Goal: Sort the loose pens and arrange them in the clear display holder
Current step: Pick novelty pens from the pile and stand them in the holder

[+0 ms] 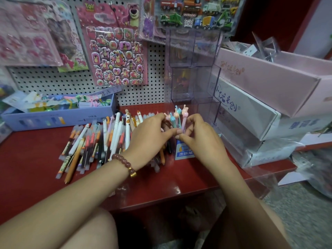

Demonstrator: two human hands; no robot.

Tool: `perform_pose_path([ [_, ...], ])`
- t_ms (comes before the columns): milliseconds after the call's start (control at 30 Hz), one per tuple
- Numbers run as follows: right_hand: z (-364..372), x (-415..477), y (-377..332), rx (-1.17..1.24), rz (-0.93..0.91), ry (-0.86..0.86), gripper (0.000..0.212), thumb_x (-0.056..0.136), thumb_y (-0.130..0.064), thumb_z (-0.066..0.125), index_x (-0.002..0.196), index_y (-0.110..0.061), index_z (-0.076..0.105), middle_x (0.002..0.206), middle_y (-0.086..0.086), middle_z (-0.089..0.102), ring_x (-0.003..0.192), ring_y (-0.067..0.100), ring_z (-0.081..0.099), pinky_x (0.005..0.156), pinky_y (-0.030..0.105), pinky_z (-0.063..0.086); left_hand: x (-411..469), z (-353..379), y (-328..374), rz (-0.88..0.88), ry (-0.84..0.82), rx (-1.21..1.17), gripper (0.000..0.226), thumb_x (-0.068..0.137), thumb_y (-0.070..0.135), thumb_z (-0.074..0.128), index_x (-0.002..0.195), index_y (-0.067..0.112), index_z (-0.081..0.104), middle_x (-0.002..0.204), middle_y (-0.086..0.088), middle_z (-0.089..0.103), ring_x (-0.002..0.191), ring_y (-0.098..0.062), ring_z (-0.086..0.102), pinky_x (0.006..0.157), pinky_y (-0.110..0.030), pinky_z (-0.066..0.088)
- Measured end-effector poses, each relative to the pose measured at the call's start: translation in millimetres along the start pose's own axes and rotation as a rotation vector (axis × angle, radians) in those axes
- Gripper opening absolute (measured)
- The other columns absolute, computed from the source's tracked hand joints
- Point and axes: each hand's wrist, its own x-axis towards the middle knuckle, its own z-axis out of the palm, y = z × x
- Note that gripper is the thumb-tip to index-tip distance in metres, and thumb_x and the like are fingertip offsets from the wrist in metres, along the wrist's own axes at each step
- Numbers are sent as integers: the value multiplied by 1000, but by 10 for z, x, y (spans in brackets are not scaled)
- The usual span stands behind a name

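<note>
- Left hand (150, 133) and right hand (199, 137) both pinch the bunny pens (177, 117), upright, bunny ends up.
- The bunch is just in front of the clear holder (195, 83).
- Loose pens (100, 141) lie flat alongside on the shelf (36, 168).

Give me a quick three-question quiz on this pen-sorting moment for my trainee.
1. True or false: left hand and right hand together hold the animal-topped pens upright.
2. The loose pen pile lies: A) left of the clear display holder; B) inside it; C) behind it.
3. Fill in: the bead bracelet is on the ___ wrist.
Key: 1 true; 2 A; 3 left.
</note>
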Motion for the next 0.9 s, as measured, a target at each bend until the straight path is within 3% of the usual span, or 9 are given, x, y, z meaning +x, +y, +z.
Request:
perform_pose_path([
  [100, -71, -51, -51, 5, -9, 7, 59, 75, -42, 75, 116, -20, 39, 80, -11, 52, 84, 14, 52, 56, 26, 34, 4, -40, -55, -7, -47, -84, 28, 76, 44, 71, 73, 26, 50, 72, 9, 64, 63, -7, 57, 56, -30, 41],
  [200, -140, -111, -155, 67, -37, 106, 66, 70, -43, 78, 112, -21, 31, 88, -11, 44, 82, 13, 48, 56, 24, 32, -2, -122, -125, -3, -106, -122, 24, 77, 35, 73, 88, 23, 55, 74, 10, 65, 55, -3, 55, 58, -27, 44],
  [300, -123, -191, -338, 168, -104, 273, 63, 74, -39, 76, 110, -25, 27, 79, -17, 36, 73, 9, 46, 53, 19, 33, -40, -286, -226, -28, -139, -165, 39, 71, 35, 78, 101, 24, 55, 78, 11, 66, 67, -8, 61, 69, -33, 50],
  [367, -80, -210, -463, 233, -139, 288, 57, 78, -36, 74, 114, -22, 32, 79, -15, 36, 71, 10, 49, 56, 27, 42, -77, -438, -317, -36, -129, -191, 40, 71, 33, 78, 103, 24, 55, 82, 8, 66, 71, -11, 64, 69, -31, 51],
  [433, 3, -207, -576, 318, -189, 217, 46, 81, -29, 71, 112, -22, 39, 78, -11, 40, 67, 10, 49, 59, 37, 46, -110, -617, -469, -39, -96, -178, 33, 76, 27, 76, 103, 21, 57, 84, 7, 66, 73, -13, 64, 66, -26, 51],
  [533, 158, -221, -717, 464, -272, 112, 22, 85, -19, 65, 99, -23, 48, 72, -11, 43, 62, 7, 42, 58, 34, 41, -145, -869, -752, -69, 1, -199, 13, 86, 14, 66, 93, 22, 60, 81, 6, 63, 67, -5, 64, 64, -25, 50],
  [633, 370, -267, -846, 558, -301, -14, 11, 85, -17, 59, 89, -24, 52, 68, -13, 46, 60, 6, 42, 58, 35, 41, -227, -1072, -1098, -121, 74, -196, 17, 89, 6, 59, 85, 22, 59, 82, -4, 60, 62, -3, 64, 61, -25, 51],
  [767, 622, -277, -897, 568, -283, -240, 11, 88, -15, 59, 82, -24, 57, 66, -18, 51, 57, 5, 43, 57, 25, 38, -362, -1195, -1560, -160, -12, -108, 27, 87, 2, 62, 81, 28, 61, 78, -2, 63, 66, -15, 63, 59, -29, 48],
  [900, 794, -225, -896, 593, -194, -333, 15, 89, -13, 58, 79, -24, 58, 64, -14, 52, 55, 4, 46, 58, 22, 39, -483, -1155, -1729, -116, -151, -32, 22, 83, 9, 69, 87, 29, 62, 87, 6, 65, 74, -11, 59, 71, -27, 46],
])
